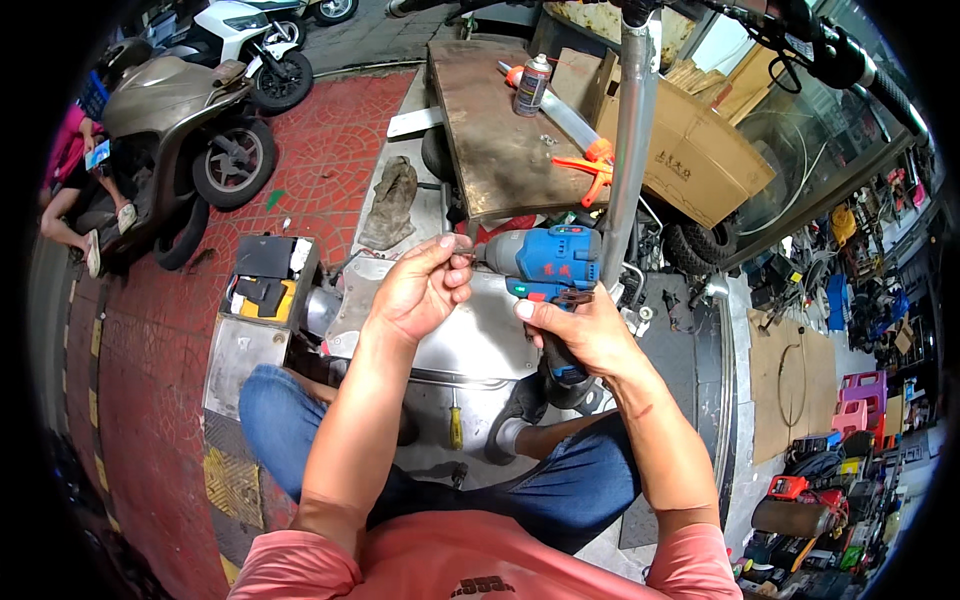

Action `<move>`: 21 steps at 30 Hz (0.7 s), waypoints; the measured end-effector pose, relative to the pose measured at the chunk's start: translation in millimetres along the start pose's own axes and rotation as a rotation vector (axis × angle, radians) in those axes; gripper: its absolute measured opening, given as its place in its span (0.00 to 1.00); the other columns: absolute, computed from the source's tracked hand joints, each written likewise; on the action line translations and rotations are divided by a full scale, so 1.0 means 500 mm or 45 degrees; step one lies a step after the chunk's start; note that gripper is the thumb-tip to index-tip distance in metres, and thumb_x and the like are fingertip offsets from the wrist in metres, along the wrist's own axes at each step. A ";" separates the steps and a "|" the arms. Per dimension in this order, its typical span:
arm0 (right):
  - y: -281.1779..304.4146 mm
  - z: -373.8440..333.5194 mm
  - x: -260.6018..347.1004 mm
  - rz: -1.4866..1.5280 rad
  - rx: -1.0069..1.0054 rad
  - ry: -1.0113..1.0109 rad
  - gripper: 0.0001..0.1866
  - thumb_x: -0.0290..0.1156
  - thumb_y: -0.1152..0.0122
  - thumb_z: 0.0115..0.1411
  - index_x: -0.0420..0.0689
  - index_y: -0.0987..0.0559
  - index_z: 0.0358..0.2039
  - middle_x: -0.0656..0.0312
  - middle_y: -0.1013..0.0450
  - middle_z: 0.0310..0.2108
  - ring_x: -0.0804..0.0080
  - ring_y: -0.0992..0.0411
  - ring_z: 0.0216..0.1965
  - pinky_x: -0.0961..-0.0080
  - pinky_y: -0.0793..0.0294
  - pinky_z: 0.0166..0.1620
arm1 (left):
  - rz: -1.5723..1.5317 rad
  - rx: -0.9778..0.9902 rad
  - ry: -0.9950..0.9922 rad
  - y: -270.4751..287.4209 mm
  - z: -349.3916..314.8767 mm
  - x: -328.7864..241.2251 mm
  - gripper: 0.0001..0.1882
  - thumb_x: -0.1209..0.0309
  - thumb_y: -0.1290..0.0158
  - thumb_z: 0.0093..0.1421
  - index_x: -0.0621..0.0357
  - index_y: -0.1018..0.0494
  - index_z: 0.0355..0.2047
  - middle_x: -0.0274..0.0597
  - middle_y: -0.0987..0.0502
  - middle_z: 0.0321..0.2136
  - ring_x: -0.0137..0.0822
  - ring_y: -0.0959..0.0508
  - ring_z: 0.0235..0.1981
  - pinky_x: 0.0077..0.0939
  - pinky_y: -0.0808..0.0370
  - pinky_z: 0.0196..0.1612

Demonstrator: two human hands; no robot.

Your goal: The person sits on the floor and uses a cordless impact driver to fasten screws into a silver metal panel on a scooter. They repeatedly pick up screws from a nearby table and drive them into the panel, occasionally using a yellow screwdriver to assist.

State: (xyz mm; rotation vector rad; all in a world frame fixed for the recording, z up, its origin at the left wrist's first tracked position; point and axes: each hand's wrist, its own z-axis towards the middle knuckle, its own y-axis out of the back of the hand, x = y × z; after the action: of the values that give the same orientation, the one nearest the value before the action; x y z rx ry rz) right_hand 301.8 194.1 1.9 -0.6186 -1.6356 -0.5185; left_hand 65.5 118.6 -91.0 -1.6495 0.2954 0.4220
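Red patterned paving [325, 130] lies left of a pale strip of floor, where a worn wooden-topped table [470, 130] carries an aerosol can [532, 85] by its right edge and an orange-handled caulking gun [588, 172] reaching its near right corner. Nearer the person, a blue cordless impact driver [548, 252] is held level above a silver metal panel [470, 335], clear of the panel, its nose pointing left. The right hand [590, 330] wraps the driver's grip, thumb across the near side just under the motor housing; whether a finger rests on the trigger cannot be seen. The left hand [418, 285] pinches a slim bit [466, 251] at the nose between thumb and fingertips, its other fingers loosely curled. The driver should feel dense and rigid, probably heaviest at the motor and at the dark base below the grip, so the handle is the sound place to hold it, high up beneath the housing. The bit looks light, hard and small enough to slip, best taken by its sides with the fingertips. A yellow-handled screwdriver [456, 425] lies beyond the panel's near edge, between the person's legs.
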 end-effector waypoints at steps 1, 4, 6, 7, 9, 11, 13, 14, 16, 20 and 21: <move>-0.005 -0.002 -0.003 -0.006 0.010 0.003 0.15 0.32 0.23 0.62 0.41 0.18 0.45 0.67 0.21 0.31 0.81 0.28 0.26 0.79 0.27 0.30 | 0.003 0.001 0.002 0.000 -0.007 -0.002 0.13 0.64 0.43 0.73 0.62 0.22 0.48 0.34 0.24 0.30 0.27 0.28 0.29 0.26 0.29 0.31; -0.020 -0.010 -0.006 -0.010 0.009 0.005 0.17 0.28 0.23 0.61 0.40 0.20 0.47 0.64 0.22 0.34 0.76 0.25 0.28 0.76 0.24 0.30 | 0.007 0.010 0.014 0.005 -0.024 -0.010 0.13 0.65 0.43 0.73 0.63 0.22 0.49 0.34 0.23 0.30 0.28 0.27 0.29 0.27 0.27 0.32; -0.026 -0.018 -0.004 -0.007 -0.002 -0.016 0.16 0.28 0.24 0.62 0.40 0.20 0.46 0.64 0.22 0.33 0.76 0.25 0.28 0.76 0.24 0.30 | 0.002 0.019 0.022 0.007 -0.031 -0.015 0.13 0.65 0.43 0.73 0.63 0.22 0.48 0.34 0.23 0.30 0.28 0.27 0.29 0.27 0.27 0.32; -0.028 -0.020 -0.001 -0.009 -0.006 -0.025 0.15 0.28 0.24 0.62 0.40 0.20 0.46 0.64 0.22 0.33 0.76 0.25 0.28 0.76 0.24 0.30 | 0.001 0.036 0.021 0.006 -0.032 -0.016 0.13 0.65 0.43 0.73 0.63 0.22 0.48 0.34 0.23 0.30 0.28 0.27 0.29 0.27 0.27 0.32; -0.027 -0.026 -0.003 0.060 -0.055 -0.011 0.16 0.29 0.23 0.61 0.40 0.19 0.46 0.65 0.21 0.34 0.78 0.26 0.27 0.78 0.25 0.30 | -0.003 0.068 0.017 0.003 -0.032 -0.019 0.13 0.65 0.43 0.73 0.63 0.21 0.48 0.34 0.23 0.30 0.28 0.27 0.29 0.26 0.27 0.32; -0.024 -0.027 -0.008 0.099 -0.075 -0.011 0.17 0.29 0.23 0.60 0.40 0.18 0.47 0.65 0.20 0.34 0.79 0.27 0.27 0.78 0.25 0.30 | 0.025 0.053 0.019 -0.007 -0.036 -0.019 0.12 0.65 0.43 0.73 0.63 0.21 0.47 0.34 0.23 0.29 0.28 0.27 0.29 0.26 0.27 0.32; -0.021 -0.026 -0.009 0.096 -0.068 -0.023 0.17 0.28 0.22 0.60 0.39 0.18 0.47 0.64 0.20 0.35 0.78 0.26 0.28 0.77 0.24 0.30 | 0.071 0.047 0.009 -0.011 -0.036 -0.020 0.12 0.66 0.43 0.73 0.63 0.21 0.47 0.34 0.22 0.29 0.28 0.26 0.29 0.27 0.25 0.32; -0.021 -0.026 -0.009 0.078 -0.062 -0.027 0.17 0.28 0.22 0.60 0.39 0.18 0.47 0.64 0.20 0.35 0.78 0.26 0.27 0.77 0.24 0.30 | 0.104 0.049 -0.002 -0.009 -0.035 -0.020 0.12 0.66 0.43 0.73 0.63 0.21 0.47 0.34 0.22 0.29 0.28 0.25 0.29 0.27 0.25 0.32; -0.021 -0.026 -0.008 0.043 -0.049 -0.036 0.16 0.28 0.23 0.61 0.39 0.18 0.46 0.65 0.21 0.34 0.79 0.27 0.27 0.77 0.25 0.30 | 0.167 0.051 -0.025 -0.005 -0.032 -0.019 0.11 0.67 0.43 0.73 0.63 0.20 0.47 0.35 0.22 0.30 0.28 0.24 0.30 0.28 0.23 0.33; -0.012 -0.020 -0.012 0.012 -0.037 -0.047 0.15 0.28 0.23 0.61 0.39 0.18 0.46 0.65 0.21 0.33 0.79 0.27 0.27 0.78 0.25 0.30 | 0.252 0.084 -0.052 0.003 -0.025 -0.018 0.11 0.68 0.44 0.73 0.63 0.20 0.47 0.35 0.22 0.29 0.28 0.22 0.30 0.30 0.21 0.35; -0.010 -0.018 -0.011 0.025 -0.038 -0.041 0.15 0.28 0.23 0.61 0.39 0.18 0.46 0.65 0.22 0.33 0.79 0.27 0.26 0.79 0.26 0.30 | 0.263 0.100 -0.052 0.003 -0.023 -0.017 0.11 0.68 0.44 0.73 0.63 0.20 0.47 0.35 0.22 0.29 0.28 0.22 0.30 0.30 0.20 0.35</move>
State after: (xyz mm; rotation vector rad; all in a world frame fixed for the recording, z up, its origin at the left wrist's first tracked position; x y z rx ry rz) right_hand 305.8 183.7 -2.0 -0.6674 -1.6534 -0.5217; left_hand 58.2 106.3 -87.7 -1.5376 0.4487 0.5917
